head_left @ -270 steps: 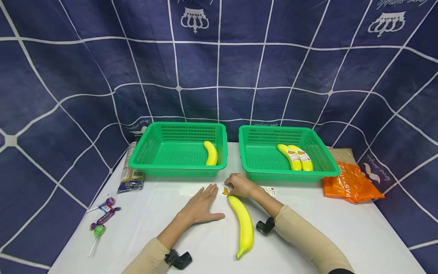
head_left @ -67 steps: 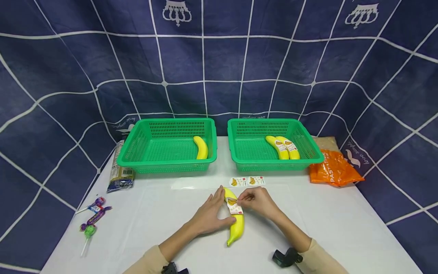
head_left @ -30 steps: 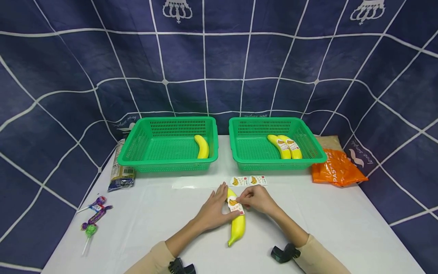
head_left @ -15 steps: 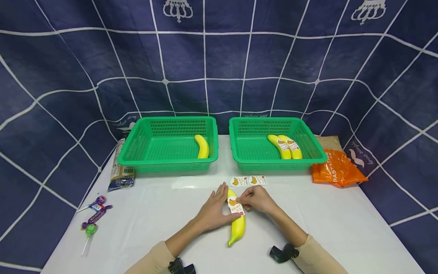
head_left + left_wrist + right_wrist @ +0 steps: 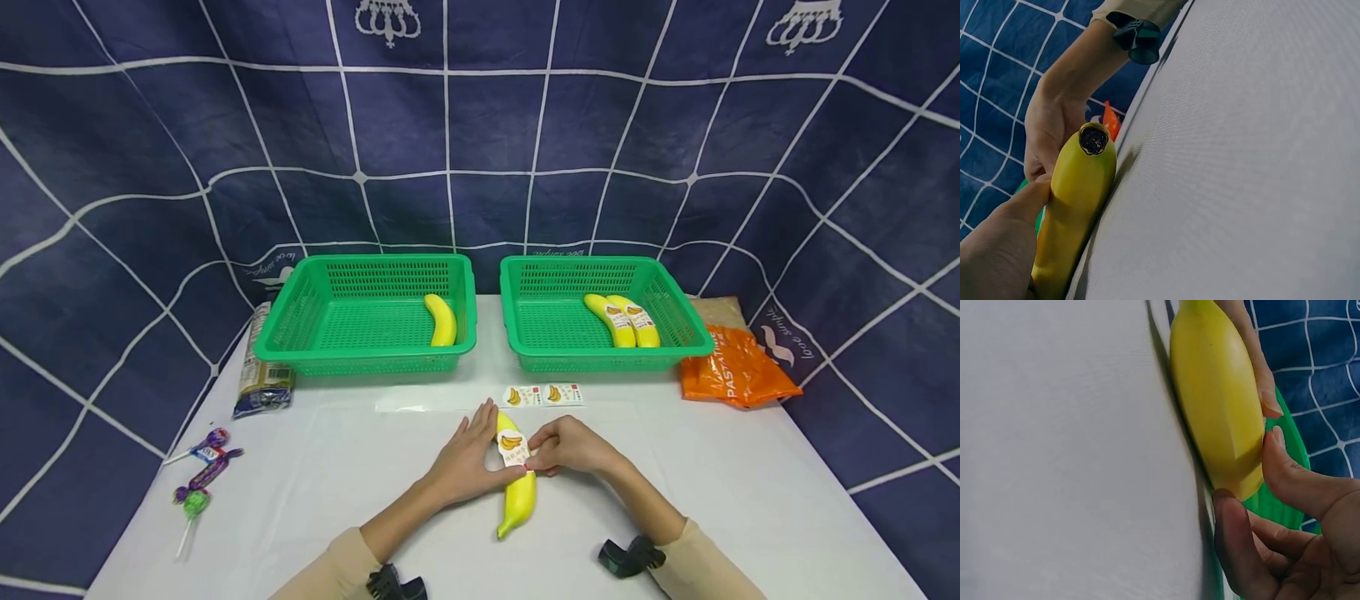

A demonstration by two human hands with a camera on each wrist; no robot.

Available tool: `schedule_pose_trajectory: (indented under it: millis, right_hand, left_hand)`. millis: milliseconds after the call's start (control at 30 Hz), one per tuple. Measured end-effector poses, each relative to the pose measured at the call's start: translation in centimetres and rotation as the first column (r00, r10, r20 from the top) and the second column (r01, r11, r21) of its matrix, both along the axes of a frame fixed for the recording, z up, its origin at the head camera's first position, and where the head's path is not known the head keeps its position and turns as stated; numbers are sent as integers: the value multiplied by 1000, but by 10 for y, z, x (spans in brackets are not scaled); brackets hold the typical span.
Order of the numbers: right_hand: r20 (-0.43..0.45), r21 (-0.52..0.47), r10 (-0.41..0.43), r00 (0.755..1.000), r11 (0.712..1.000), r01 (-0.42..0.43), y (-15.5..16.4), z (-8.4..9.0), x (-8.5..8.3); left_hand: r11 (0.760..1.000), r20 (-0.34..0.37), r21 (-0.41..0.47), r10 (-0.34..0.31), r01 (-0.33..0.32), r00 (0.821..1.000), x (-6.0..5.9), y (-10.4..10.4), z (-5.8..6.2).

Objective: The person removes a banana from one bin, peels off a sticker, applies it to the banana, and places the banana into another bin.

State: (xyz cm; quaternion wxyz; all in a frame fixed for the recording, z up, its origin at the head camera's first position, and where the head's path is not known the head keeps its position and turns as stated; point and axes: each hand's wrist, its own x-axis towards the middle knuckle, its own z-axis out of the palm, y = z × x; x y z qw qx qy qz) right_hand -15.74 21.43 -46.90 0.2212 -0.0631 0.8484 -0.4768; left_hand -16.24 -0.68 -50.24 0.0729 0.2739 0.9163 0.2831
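Note:
A yellow banana [image 5: 517, 500] lies lengthwise on the white table, with a white banana-print label [image 5: 513, 448] on its upper half. My left hand [image 5: 465, 467] holds the banana from the left, its thumb across the lower end of the label. From the right, my right hand [image 5: 573, 443] touches the label's lower right edge with curled fingers. The right wrist view shows that hand's thumb [image 5: 1279, 459] on top of the banana [image 5: 1219, 394] and a fingertip low at its side. In the left wrist view the label is hidden behind the banana [image 5: 1079, 206].
Behind stand two green baskets: the left basket [image 5: 360, 367] contains one plain banana [image 5: 442, 321], the right basket [image 5: 607, 364] two labelled bananas [image 5: 636, 323]. A backing strip [image 5: 435, 400] carries two labels [image 5: 542, 395]. Lollipops [image 5: 197, 502] and packets [image 5: 262, 379] lie left, an orange bag [image 5: 738, 371] right.
Nine seconds ago the banana lay unlabelled while my right hand was at the strip; then the label went onto it. Within the last half second my right hand has slid down the label's edge.

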Motion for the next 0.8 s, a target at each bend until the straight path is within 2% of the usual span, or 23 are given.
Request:
schedule_pose_trajectory:
  millis: [100, 233, 533, 800]
  right_hand:
    - [0, -3, 36, 999, 999, -36, 1, -1, -1]
    - [-1, -18, 41, 999, 999, -41, 1, -1, -3]
    - [48, -70, -70, 996, 995, 73, -3, -4, -17]
    - [43, -102, -82, 996, 991, 86, -7, -9, -22]
  left_hand:
    - [1000, 0, -1, 5, -5, 1000, 0, 0, 1]
    - [1000, 3, 3, 4, -4, 1000, 0, 0, 0]
    - [1000, 14, 15, -7, 7, 1000, 0, 0, -2]
    - [1000, 0, 9, -17, 17, 1000, 0, 0, -2]
